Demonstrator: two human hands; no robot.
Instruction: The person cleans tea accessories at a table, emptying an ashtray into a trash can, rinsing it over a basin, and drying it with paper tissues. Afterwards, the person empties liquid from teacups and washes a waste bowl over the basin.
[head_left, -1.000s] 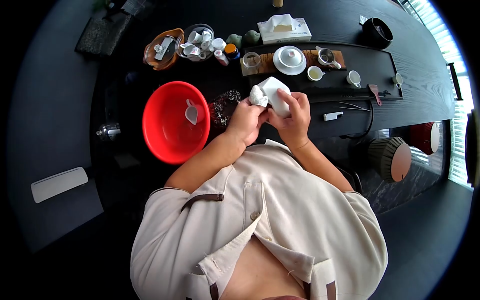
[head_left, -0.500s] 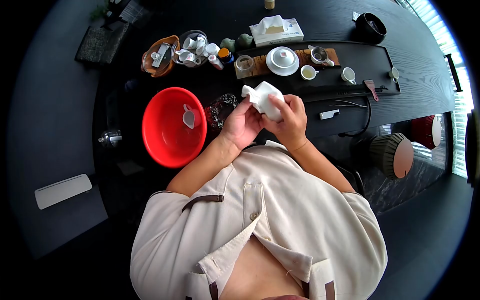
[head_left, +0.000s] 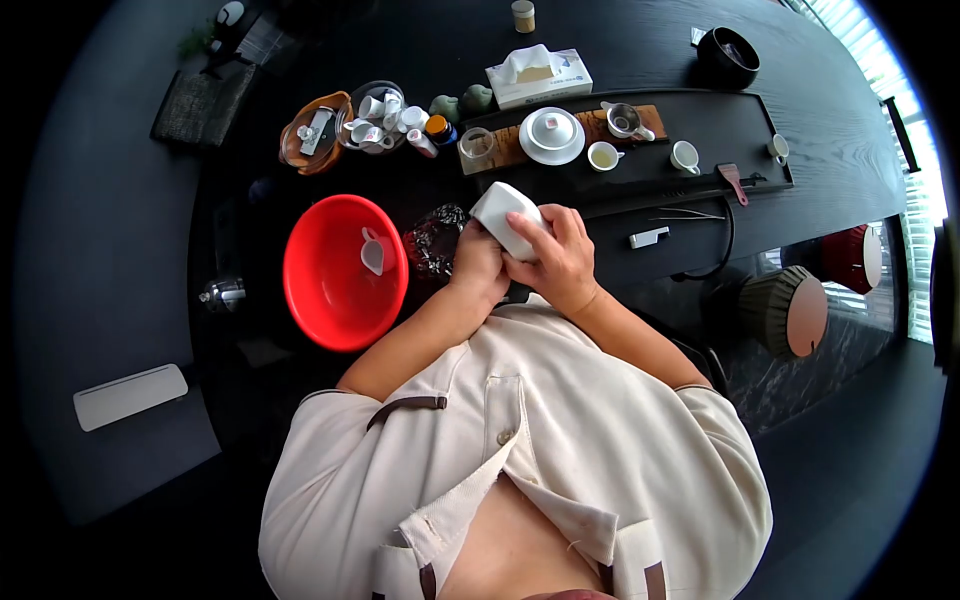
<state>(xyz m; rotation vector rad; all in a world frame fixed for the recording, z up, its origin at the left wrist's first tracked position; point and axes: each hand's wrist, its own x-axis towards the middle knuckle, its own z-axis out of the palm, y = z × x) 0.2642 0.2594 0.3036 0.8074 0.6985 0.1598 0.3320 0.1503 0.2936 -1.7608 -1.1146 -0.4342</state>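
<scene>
Just above my lap I hold a white, square-sided cup (head_left: 507,218) tilted, its smooth base end turned up and away. My right hand (head_left: 560,258) grips its right side, thumb lying across the top face. My left hand (head_left: 481,260) is closed against the cup's lower left part; its fingertips are hidden behind the cup. No tissue shows in my hands. Left of them stands a red basin (head_left: 325,300) with a small white pitcher (head_left: 374,252) lying inside it. A dark patterned, shiny object (head_left: 434,240) lies between the basin and my left hand.
A black tea tray (head_left: 720,125) carries a lidded white bowl (head_left: 552,134), a strainer (head_left: 623,121) and several small cups. Behind it stands a tissue box (head_left: 543,88). A glass bowl of white cups (head_left: 378,120), a brown basket (head_left: 298,150) and bottles (head_left: 438,128) stand at back left.
The cup has turned so its base end faces up and has shifted slightly left. The tissue seen at my left hand is now out of sight. My left hand has closed behind the cup.
</scene>
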